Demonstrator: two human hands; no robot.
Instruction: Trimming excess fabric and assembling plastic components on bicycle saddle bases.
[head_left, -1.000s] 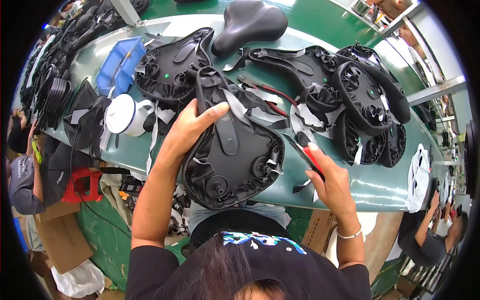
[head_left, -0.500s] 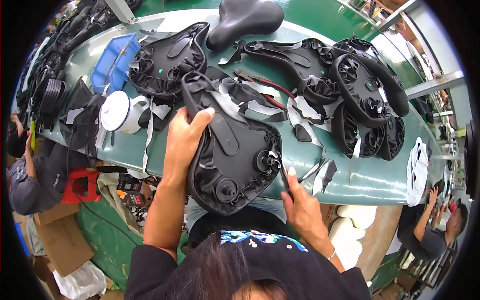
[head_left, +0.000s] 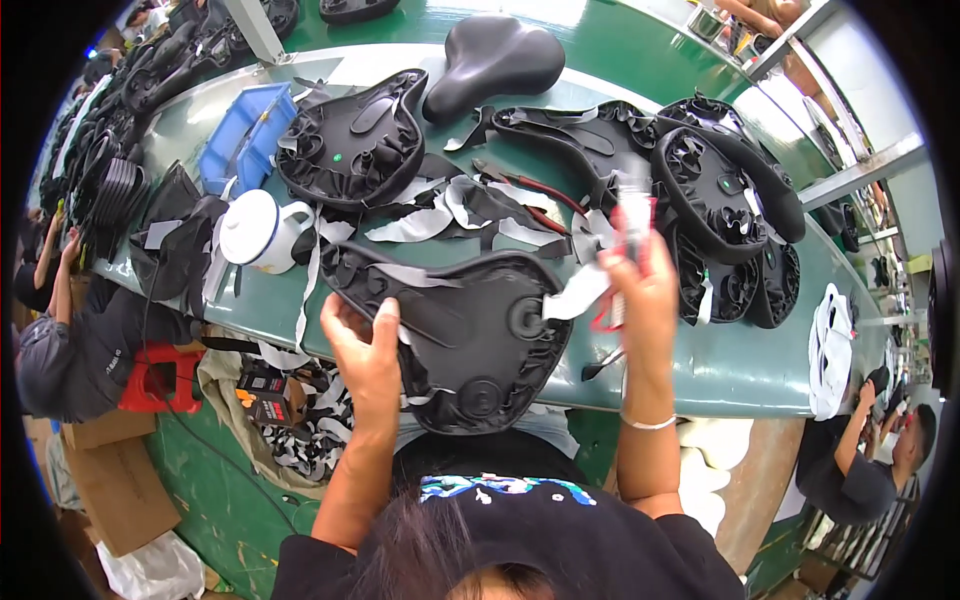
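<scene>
1. Saddle [head_left: 470, 335], black and turned underside up, lay in the lower middle of the frame, on the near edge of the green table [head_left: 700, 365] and partly overhanging it.
2. The left hand [head_left: 365, 345] gripped the saddle's left side, fingers [head_left: 385, 320] curled over its rim, thumb underneath and hidden.
3. The right hand [head_left: 640, 285] was raised just right of the saddle, clear of it, fingers closed around a red-handled tool [head_left: 625, 250]; the tool was blurred, so its kind could not be told.
4. A pale strip of trimmed cover [head_left: 578, 292] stuck out from the saddle's right edge, just beside the right hand.
5. A white mug [head_left: 258, 230] stood on the table to the left of the saddle, near its narrow end.
6. A blue tray [head_left: 245, 140] sat in the upper left of the frame, beside another upturned saddle [head_left: 355, 150].
7. A finished black saddle [head_left: 495, 60], top side up, rested at the upper middle.
8. More upturned saddles [head_left: 720, 210] were stacked at the right of the frame.
9. Grey and black scraps [head_left: 450, 210] were strewn across the table between the mug and the stack.
10. Red pliers [head_left: 535, 200] lay among the scraps, above the held saddle.
11. Another person [head_left: 60, 330] sat at the left edge of the frame, well apart from the hands.
</scene>
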